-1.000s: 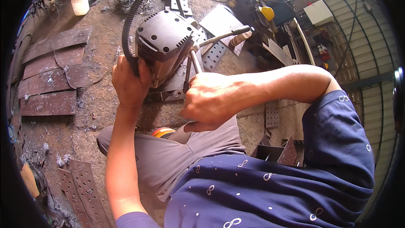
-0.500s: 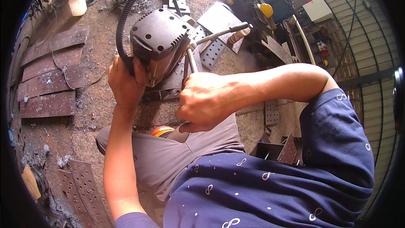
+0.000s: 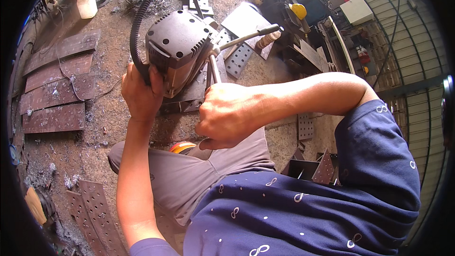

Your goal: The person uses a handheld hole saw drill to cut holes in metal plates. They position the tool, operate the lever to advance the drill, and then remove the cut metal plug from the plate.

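A grey magnetic drill [image 3: 179, 35] stands on the floor in front of me, with a black corrugated hose [image 3: 137, 26] curving over its left side. My left hand [image 3: 142, 90] is closed around the near left part of the drill's body, by the hose's lower end. Wrapped round a metal feed lever [image 3: 215, 68] on the drill's right side is my right hand [image 3: 227, 114]; its fist hides the lever's grip. Another feed lever [image 3: 251, 34] with a black handle points away to the right. Beneath the drill lie dark steel plates [image 3: 192, 97], partly covered by it.
Several brown steel plates [image 3: 54, 92] lie on the left. Drilled plates [image 3: 97, 213] are at the lower left, near metal shavings [image 3: 71, 180]. A white jug [image 3: 86, 4] stands far left. Steel brackets [image 3: 313, 168] lie right of my knee; a yellow helmet [image 3: 298, 11] is far right.
My right hand has shifted slightly left and down with the feed lever. The left hand and the drill show almost no movement.
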Action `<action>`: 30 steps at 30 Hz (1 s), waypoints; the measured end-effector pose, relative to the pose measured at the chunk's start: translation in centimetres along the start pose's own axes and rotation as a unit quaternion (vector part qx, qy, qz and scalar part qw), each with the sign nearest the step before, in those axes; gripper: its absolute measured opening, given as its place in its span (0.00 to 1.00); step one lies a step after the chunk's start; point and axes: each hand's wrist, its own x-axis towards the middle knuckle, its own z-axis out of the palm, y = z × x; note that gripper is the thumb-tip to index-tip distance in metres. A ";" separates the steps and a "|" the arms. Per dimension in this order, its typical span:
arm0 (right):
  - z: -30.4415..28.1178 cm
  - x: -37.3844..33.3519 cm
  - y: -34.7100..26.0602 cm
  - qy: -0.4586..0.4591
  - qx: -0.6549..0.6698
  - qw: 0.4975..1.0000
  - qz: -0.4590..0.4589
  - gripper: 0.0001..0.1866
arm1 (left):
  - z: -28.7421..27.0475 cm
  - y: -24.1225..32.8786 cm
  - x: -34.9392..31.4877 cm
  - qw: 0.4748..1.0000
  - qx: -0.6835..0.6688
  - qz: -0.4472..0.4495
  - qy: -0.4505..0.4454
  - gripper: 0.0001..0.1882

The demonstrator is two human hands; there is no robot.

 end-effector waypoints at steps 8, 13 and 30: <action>0.4 0.2 -0.2 0.012 -0.001 1.000 0.002 0.21 | 0.0 0.1 0.0 1.000 0.005 0.010 0.004 0.12; 0.6 0.3 -0.2 0.020 -0.006 1.000 -0.002 0.21 | -0.1 0.0 -0.1 1.000 0.011 0.014 0.004 0.13; 1.5 0.5 -0.5 0.052 -0.013 0.998 -0.032 0.24 | -0.4 0.4 -0.3 1.000 0.005 0.013 0.012 0.12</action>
